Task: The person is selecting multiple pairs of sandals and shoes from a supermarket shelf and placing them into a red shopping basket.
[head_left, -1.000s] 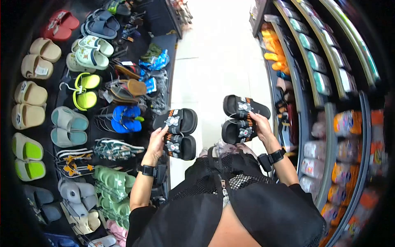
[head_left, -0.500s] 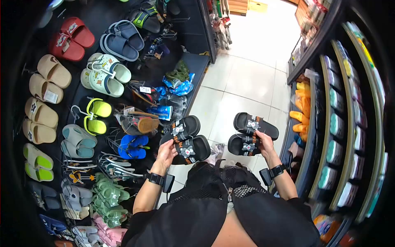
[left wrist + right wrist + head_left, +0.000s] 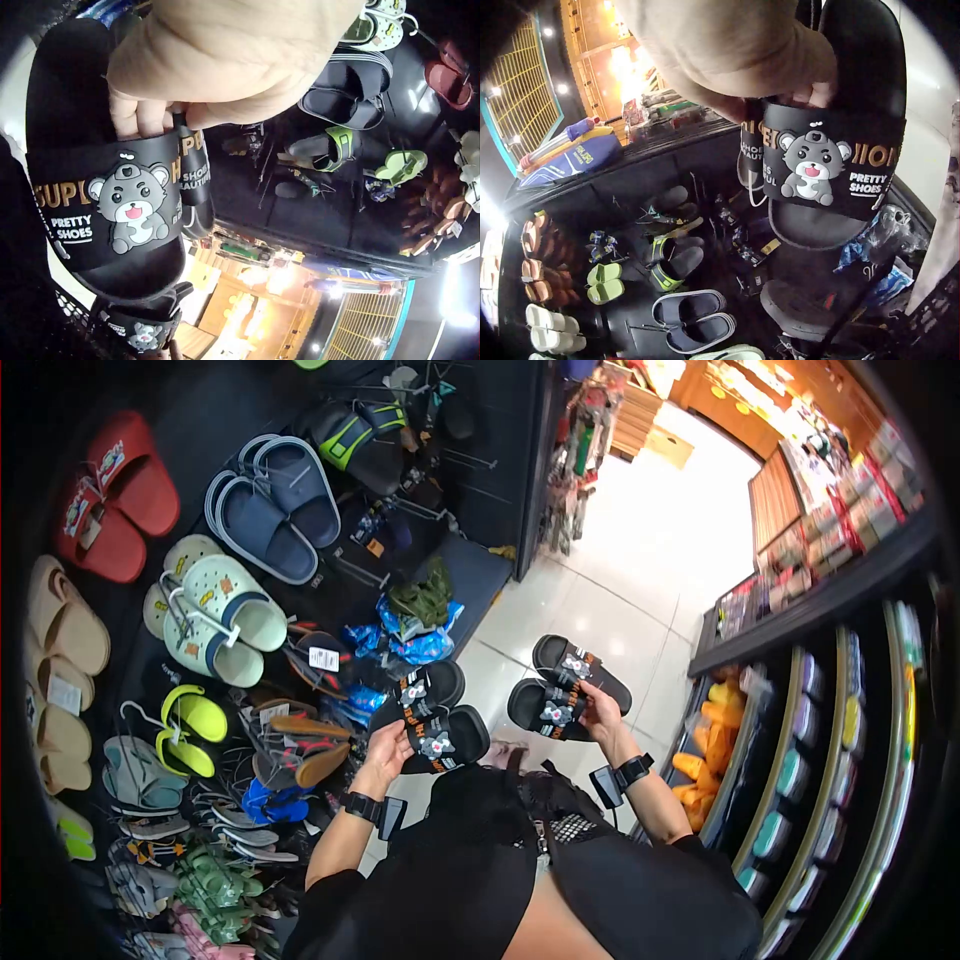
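Observation:
My left hand (image 3: 388, 750) grips a pair of black slide sandals (image 3: 438, 738) by their inner edges, fingers tucked under the straps. A second black pair (image 3: 568, 690), of the same kind, is held by my right hand (image 3: 602, 712), a little farther forward. Both pairs hang over the aisle in front of my body, with a narrow gap between them. Close up in the left wrist view, one strap (image 3: 71, 225) bears a grey cartoon bear (image 3: 131, 206) and gold and white lettering. The right wrist view shows a matching bear (image 3: 808, 169) on that pair's strap.
A dark display wall on the left carries hanging footwear, among it red slides (image 3: 125, 510), navy slides (image 3: 275, 510) and pale clogs (image 3: 215, 610). Shelves of packaged goods (image 3: 790, 770) line the right, beside orange slippers (image 3: 710, 740). White floor tiles (image 3: 540, 600) run between them.
The head view has swung, bringing more of the lit area ahead into sight. The two pairs have come closer together, both still held.

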The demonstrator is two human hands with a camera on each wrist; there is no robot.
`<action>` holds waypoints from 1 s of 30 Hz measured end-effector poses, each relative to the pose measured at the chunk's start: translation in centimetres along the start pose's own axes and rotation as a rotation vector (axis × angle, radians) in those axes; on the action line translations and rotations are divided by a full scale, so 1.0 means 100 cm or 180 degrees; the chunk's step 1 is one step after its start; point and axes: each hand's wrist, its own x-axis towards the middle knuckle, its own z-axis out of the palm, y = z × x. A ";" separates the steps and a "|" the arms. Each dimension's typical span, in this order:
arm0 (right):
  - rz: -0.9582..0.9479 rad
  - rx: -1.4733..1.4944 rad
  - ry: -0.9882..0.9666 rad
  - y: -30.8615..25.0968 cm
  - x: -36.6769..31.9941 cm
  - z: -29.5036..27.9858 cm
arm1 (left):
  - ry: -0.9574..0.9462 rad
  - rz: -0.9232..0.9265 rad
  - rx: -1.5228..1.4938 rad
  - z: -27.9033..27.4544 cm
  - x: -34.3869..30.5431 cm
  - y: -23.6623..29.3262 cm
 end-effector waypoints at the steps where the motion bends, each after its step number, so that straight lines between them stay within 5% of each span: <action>1: -0.0036 0.0019 -0.0068 -0.015 0.024 0.011 | 0.0063 0.0022 -0.0102 0.018 0.005 0.015; 9: 0.0346 0.0372 -0.0555 -0.157 0.191 0.105 | 0.0322 0.0236 -0.0357 0.083 0.090 0.075; 15: 0.0670 0.0154 -0.0503 -0.245 0.307 0.180 | 0.1102 0.0363 -0.1163 0.139 0.148 0.088; 18: 0.0953 -0.0001 -0.0641 -0.281 0.375 0.201 | 0.0942 0.0479 -0.1509 0.155 0.182 0.093; 22: 0.1115 0.0255 -0.0957 -0.318 0.418 0.231 | 0.1878 0.0505 -0.1646 0.240 0.192 0.134; 30: 0.1247 0.0469 -0.1003 -0.337 0.448 0.275 | 0.1811 0.0336 -0.1542 0.244 0.223 0.134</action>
